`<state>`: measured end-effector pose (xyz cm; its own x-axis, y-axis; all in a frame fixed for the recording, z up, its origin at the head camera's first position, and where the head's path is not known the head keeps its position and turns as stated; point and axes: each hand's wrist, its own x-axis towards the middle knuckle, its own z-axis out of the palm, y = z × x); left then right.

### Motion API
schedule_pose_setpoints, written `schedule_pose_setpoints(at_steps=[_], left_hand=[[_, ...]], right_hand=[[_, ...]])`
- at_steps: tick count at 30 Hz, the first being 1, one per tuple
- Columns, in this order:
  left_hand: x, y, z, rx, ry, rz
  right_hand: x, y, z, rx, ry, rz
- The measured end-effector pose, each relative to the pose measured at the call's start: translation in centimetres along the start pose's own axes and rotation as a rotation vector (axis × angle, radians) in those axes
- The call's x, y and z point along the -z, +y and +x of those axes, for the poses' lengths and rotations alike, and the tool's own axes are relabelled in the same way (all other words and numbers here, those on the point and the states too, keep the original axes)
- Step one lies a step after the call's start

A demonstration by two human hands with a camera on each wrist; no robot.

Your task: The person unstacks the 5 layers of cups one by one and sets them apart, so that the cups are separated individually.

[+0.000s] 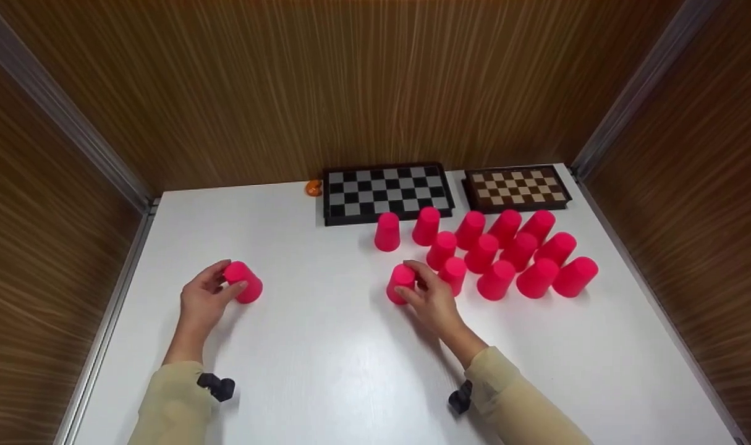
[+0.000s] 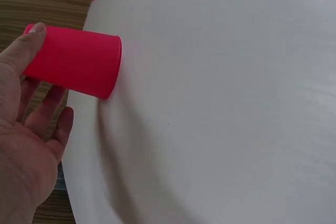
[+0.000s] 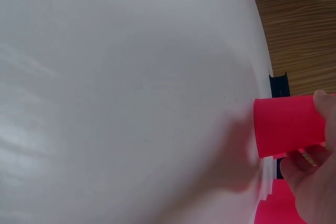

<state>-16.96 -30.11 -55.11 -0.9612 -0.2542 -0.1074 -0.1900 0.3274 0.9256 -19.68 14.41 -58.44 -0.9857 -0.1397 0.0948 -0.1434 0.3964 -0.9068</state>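
On the left side of the table, my left hand (image 1: 203, 301) pinches the narrow top of an upside-down pink cup (image 1: 248, 289). The left wrist view shows the thumb on one side of that cup (image 2: 79, 61) and the fingers on the other. My right hand (image 1: 436, 303) grips a second upside-down pink cup (image 1: 399, 285) near the middle, by its upper end. In the right wrist view, this cup (image 3: 289, 124) sits between thumb and fingers. Just beyond the right hand stand several more upside-down pink cups (image 1: 496, 281), set out in rows.
A black-and-grey checkered board (image 1: 384, 191) lies at the back, with a smaller brown checkered board (image 1: 516, 188) to its right. An orange object (image 1: 313, 188) is beside the larger board. Wood-grain panels (image 1: 288, 80) enclose the white table (image 1: 326, 371) at the back and sides.
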Motion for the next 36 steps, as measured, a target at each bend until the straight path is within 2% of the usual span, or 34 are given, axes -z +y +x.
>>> schedule_pose_setpoints(at_steps=[6, 13, 18, 22, 28, 36], left_hand=[[-3.0, 2.2, 1.3, -0.055, -0.051, 0.013], [-8.9, 5.2, 2.9, -0.147, -0.14, 0.018], [-13.1, 6.8, 3.3, -0.137, -0.217, 0.046], [-15.6, 7.5, 3.4, -0.127, -0.236, 0.073], [-17.9, 8.1, 3.7, -0.143, -0.242, 0.083], [-19.5, 8.2, 3.7, -0.144, -0.275, 0.091]], right_hand=[[-0.1, 0.0, 0.0, 0.001, 0.004, -0.01], [-0.2, 0.1, 0.0, 0.046, 0.028, -0.036], [-0.2, 0.1, 0.0, 0.032, 0.036, -0.042], [-0.2, 0.1, 0.0, 0.008, 0.021, -0.026], [-0.1, 0.1, 0.0, -0.001, 0.013, -0.028], [0.0, 0.0, 0.1, -0.018, 0.001, -0.028]])
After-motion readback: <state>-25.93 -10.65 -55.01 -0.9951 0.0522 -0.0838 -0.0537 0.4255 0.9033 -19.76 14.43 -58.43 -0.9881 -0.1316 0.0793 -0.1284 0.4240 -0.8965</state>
